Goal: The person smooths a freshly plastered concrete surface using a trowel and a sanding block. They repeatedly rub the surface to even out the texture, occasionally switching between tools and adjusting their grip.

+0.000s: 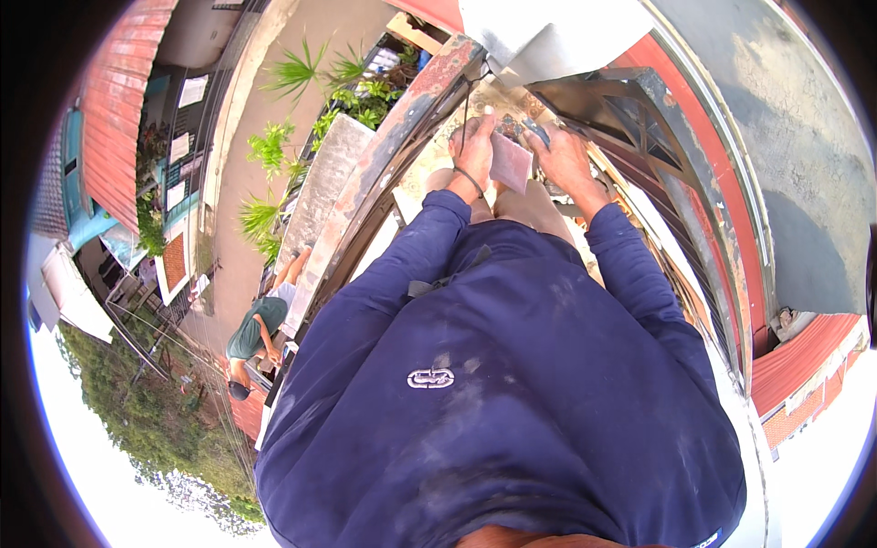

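Note:
Both of my hands are in front of me at the top of the view, over a patterned floor. My left hand (473,153), with a dark cord at its wrist, is closed at the edge of a flat, pinkish-brown sheet (512,164) that looks like sandpaper. The sheet hangs between my hands, its lower end loose. My right hand (562,157) is closed round a small blue-grey piece (537,133), whose kind I cannot make out. The fingers of both hands are partly hidden.
A worn, rust-stained metal beam (393,137) runs along my left. At right stands a dark metal frame (639,119) beside a red-edged grey roof (786,137). A white panel (557,36) is ahead. Beyond the beam, lower down, another person (256,333) bends over near plants.

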